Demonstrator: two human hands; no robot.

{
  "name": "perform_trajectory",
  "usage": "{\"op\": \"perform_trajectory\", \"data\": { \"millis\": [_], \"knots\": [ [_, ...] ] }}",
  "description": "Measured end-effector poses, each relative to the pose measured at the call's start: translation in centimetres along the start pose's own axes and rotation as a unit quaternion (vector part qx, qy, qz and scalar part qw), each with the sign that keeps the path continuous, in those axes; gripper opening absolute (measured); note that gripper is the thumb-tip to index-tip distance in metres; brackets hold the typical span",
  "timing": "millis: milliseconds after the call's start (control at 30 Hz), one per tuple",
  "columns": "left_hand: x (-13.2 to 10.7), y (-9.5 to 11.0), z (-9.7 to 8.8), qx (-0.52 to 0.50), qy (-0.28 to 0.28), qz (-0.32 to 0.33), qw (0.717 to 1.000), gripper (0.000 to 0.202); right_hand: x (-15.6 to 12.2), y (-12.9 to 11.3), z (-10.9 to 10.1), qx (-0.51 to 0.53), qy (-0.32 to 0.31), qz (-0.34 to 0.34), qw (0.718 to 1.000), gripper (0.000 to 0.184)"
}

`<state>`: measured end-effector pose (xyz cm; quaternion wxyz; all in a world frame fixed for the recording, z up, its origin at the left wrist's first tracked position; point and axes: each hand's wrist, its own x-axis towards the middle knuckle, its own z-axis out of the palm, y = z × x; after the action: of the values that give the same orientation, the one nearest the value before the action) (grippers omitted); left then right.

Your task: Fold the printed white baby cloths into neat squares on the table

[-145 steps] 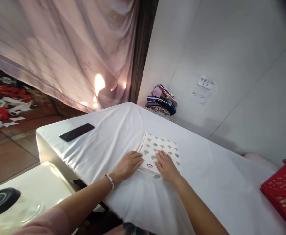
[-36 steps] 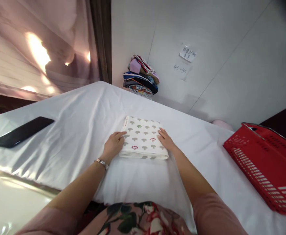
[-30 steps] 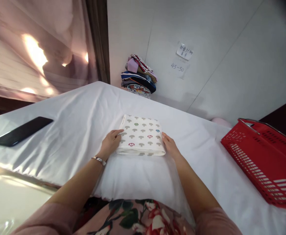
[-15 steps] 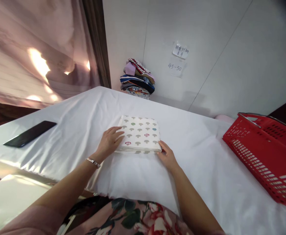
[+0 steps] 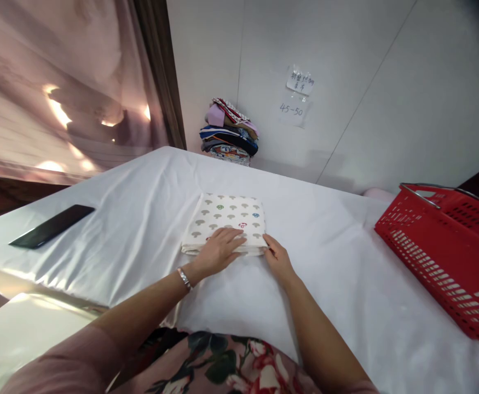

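Observation:
A folded white cloth (image 5: 226, 216) printed with grey, green, blue and red mushrooms lies flat on the white-covered table in front of me. My left hand (image 5: 219, 251) rests palm down on its near edge, fingers stretched out and slightly apart; it wears a silver bracelet at the wrist. At the near right corner, my right hand (image 5: 277, 258) holds the cloth's edge, thumb against the top and the other fingers curled, partly hidden.
A red plastic basket (image 5: 440, 251) with a metal handle stands on the right. On the left lies a black phone-like slab (image 5: 52, 225). Folded clothes (image 5: 229, 131) are stacked at the back by the wall, where paper notes (image 5: 299, 82) are taped.
My left hand has moved right, from the cloth's left side onto its near edge. The cloth's left side now spreads a little further left. My right hand stays at the corner.

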<state>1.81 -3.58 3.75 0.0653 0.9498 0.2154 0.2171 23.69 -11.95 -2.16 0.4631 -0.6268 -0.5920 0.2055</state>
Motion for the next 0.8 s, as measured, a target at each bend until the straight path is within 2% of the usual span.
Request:
{"op": "perform_trajectory", "data": {
  "millis": [100,267,433,600,800],
  "knots": [
    [1.7,1.1,1.2,-0.018,-0.014,0.006,1.0,0.033,0.1,0.1,0.0,0.02,0.002,0.0,1.0,0.044],
    [3.7,0.7,2.9,-0.015,0.02,-0.013,1.0,0.026,0.1,0.3,0.0,0.018,-0.007,-0.007,1.0,0.046],
    [3.2,1.5,3.3,0.011,0.059,-0.01,0.998,0.026,0.1,0.1,0.0,0.021,-0.011,0.004,1.0,0.048],
    [2.2,2.7,3.7,0.048,0.065,0.017,0.997,0.027,0.2,-0.2,0.0,0.041,-0.01,0.014,0.999,0.048],
    [2.5,3.9,3.3,0.106,0.067,-0.031,0.992,0.03,0.0,-1.0,-0.3,0.052,-0.016,0.041,0.998,0.051]
  ]
}}
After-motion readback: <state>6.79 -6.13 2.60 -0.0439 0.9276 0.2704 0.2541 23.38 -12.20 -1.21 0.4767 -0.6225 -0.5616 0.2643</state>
